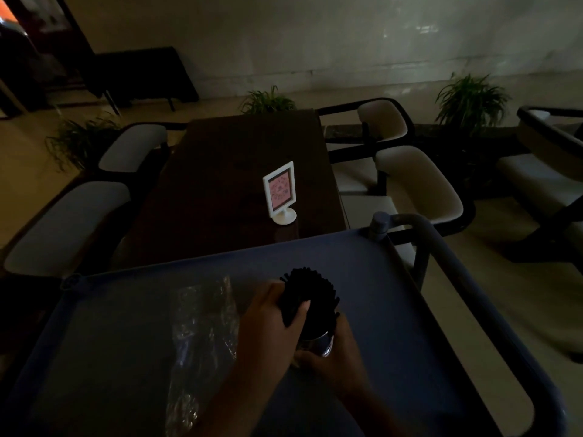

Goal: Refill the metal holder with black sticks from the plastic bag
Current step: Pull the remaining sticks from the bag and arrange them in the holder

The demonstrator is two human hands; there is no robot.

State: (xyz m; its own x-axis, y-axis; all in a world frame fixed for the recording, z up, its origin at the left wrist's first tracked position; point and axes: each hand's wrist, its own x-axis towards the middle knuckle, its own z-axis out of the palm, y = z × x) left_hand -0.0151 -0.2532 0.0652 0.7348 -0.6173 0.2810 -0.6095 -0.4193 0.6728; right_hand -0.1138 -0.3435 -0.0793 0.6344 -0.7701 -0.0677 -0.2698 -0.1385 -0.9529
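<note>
A round metal holder (pixel 319 343) stands on the blue cart top (pixel 394 310), packed with black sticks (pixel 310 290) that fan out above its rim. My left hand (pixel 271 323) wraps around the left side of the stick bundle, thumb across the front. My right hand (pixel 339 362) grips the holder low on its right side. A clear plastic bag (pixel 202 329) lies flat on the cart to the left of my hands, crumpled, with some dark sticks faintly visible inside.
The cart has a raised rim and a grey handle bar (pixel 448 257) on the right. Beyond it stands a dark wooden table (pixel 220 184) with a white sign stand (pixel 280 192). Padded chairs (pixel 416 181) flank the table; the room is dim.
</note>
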